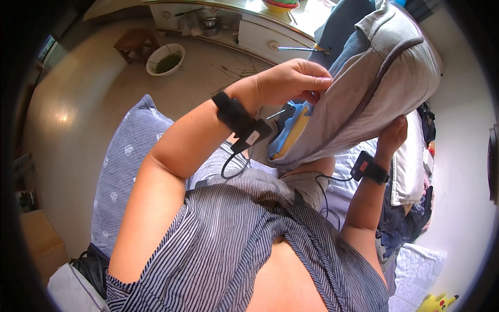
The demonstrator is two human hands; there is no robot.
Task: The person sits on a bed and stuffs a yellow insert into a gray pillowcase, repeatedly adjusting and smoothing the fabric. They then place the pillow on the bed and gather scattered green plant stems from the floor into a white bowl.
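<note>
In front of me is a large padded cushion in a grey fabric cover (351, 97) with dark piping. At its open end, yellow foam (293, 132) and blue fabric (286, 130) show. One metal rod (276, 114) projects by the blue fabric; another metal rod (296, 48) projects higher up, beside blue-grey cloth (335, 27). My left hand (298, 80) pinches the cover's edge between thumb and fingers. On the far right side, my right hand (393, 134) grips the cushion from below, its fingers partly hidden behind it. Both wrists wear black straps with cabled devices.
Beneath me lies quilted blue-grey bedding (128, 167). A wooden stool (134, 43) and a white basin (167, 48) holding green stalks stand on the floor. A white cabinet (259, 41) is beyond. At right are a white pillow (407, 175), dark clothes (405, 218) and a yellow toy (436, 304).
</note>
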